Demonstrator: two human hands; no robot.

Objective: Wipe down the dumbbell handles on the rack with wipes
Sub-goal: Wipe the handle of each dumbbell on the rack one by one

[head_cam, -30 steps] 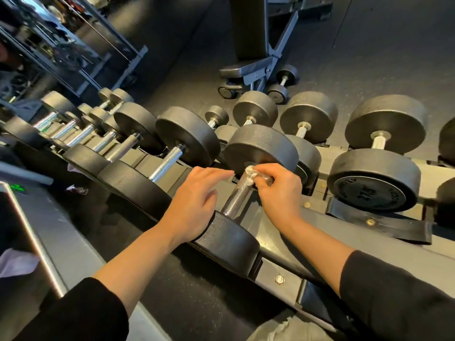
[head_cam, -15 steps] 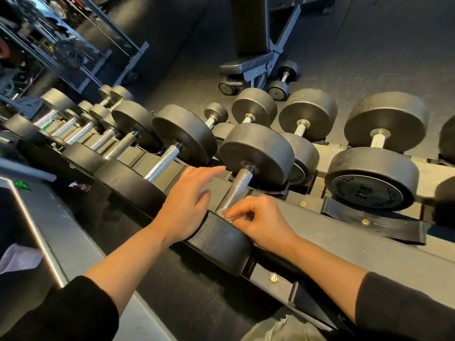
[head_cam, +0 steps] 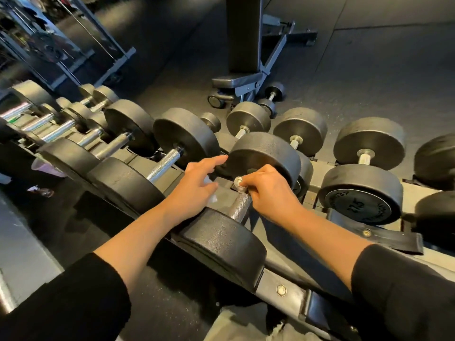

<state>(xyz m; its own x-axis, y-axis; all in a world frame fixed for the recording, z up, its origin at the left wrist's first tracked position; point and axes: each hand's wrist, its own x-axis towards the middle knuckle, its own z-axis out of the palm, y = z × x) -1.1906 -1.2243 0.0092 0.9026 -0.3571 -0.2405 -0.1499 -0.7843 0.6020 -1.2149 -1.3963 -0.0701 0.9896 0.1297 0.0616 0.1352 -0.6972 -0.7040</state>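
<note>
A black dumbbell lies on the rack [head_cam: 290, 291] in front of me, its knurled steel handle [head_cam: 238, 208] running between the near head [head_cam: 221, 244] and the far head [head_cam: 266, 153]. My right hand [head_cam: 269, 194] grips a crumpled white wipe [head_cam: 239, 184] around the handle's far end, close to the far head. To the left of the handle, my left hand [head_cam: 194, 190] rests with straight fingers by the near head. Small white scraps show at its thumb side.
More dumbbells line the rack to the left, the nearest with a bare handle [head_cam: 164, 164]. A dumbbell marked 27.5 [head_cam: 359, 200] sits to the right. Behind the rack, an adjustable bench [head_cam: 243, 45] stands on the dark floor with a small dumbbell [head_cam: 270, 97] beside it.
My right hand slid the wipe down the handle to the near head, then back up to the far end. My left hand stayed beside the handle.
</note>
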